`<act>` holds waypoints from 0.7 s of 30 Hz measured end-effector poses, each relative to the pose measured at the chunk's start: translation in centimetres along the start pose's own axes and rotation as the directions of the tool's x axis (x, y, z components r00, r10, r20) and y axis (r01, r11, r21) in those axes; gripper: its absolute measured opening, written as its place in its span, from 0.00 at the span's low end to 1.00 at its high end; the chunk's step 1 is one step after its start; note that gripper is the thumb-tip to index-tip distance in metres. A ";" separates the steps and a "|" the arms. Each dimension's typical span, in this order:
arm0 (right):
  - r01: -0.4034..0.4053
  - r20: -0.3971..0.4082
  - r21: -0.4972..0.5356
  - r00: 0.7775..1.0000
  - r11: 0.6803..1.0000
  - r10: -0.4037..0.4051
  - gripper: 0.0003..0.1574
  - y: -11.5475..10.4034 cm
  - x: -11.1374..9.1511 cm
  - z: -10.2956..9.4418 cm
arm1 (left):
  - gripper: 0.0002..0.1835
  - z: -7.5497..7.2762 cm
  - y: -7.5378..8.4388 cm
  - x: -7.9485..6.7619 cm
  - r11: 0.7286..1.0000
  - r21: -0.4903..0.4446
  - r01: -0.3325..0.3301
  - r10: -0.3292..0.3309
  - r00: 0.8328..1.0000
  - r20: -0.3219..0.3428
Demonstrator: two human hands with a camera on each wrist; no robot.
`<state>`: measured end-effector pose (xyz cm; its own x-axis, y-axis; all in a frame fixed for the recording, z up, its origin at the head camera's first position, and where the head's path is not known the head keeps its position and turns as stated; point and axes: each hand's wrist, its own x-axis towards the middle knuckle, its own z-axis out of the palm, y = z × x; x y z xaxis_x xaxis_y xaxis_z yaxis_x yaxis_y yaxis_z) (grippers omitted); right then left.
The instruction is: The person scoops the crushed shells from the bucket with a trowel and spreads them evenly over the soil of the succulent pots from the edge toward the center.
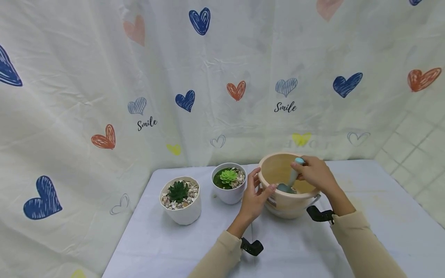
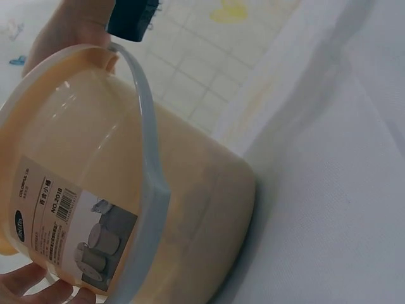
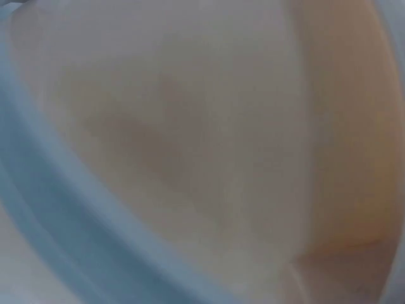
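Note:
A cream plastic bucket [image 1: 288, 206] stands on the cloth-covered table. In its mouth is a small hand trowel [image 1: 293, 177] with a pale blue handle end and a grey-blue blade. My right hand [image 1: 314, 173] grips the trowel's handle above the far right part of the rim. My left hand [image 1: 253, 199] holds the bucket at its left side, thumb over the near rim and fingers against the outside. The left wrist view shows the bucket's label [image 2: 69, 221] and its grey-blue carrying handle [image 2: 149, 190]. The right wrist view shows only the blurred bucket wall [image 3: 209, 139].
Left of the bucket stands a white pot [image 1: 231, 197] with a light green succulent and pebbles. Farther left is another white pot [image 1: 184, 214] with a dark green succulent among pebbles. A curtain [image 1: 208, 123] printed with hearts hangs behind the table [image 1: 167, 255].

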<state>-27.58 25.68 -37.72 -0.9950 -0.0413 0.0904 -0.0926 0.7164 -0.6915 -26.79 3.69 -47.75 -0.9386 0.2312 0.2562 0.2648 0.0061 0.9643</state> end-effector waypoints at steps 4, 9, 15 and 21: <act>-0.028 0.020 0.118 0.999 0.993 0.026 0.35 0.1 0.1 -0.2 | 0.38 0.0 -0.1 0.0 1.000 0.001 0.004 -0.004 1.000 0.007; -0.046 0.013 0.265 0.999 0.963 0.044 0.35 0.1 0.1 -0.5 | 0.38 0.0 -0.2 0.0 1.000 -0.016 -0.004 0.005 1.000 0.014; -0.058 -0.046 0.306 0.996 0.950 0.076 0.36 0.1 0.0 -0.6 | 0.39 -0.2 -0.3 0.2 0.999 -0.033 -0.007 0.008 1.000 0.015; -0.061 -0.112 0.368 0.988 0.928 0.109 0.39 0.5 0.0 -0.6 | 0.39 -0.2 -0.3 0.1 0.999 -0.035 -0.005 0.006 1.000 0.024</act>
<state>-27.64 26.47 -37.66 -0.9889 0.1152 0.0938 -0.0384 0.4114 -0.9106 -27.02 3.55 -48.02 -0.9312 0.2549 0.2604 0.2619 -0.0289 0.9647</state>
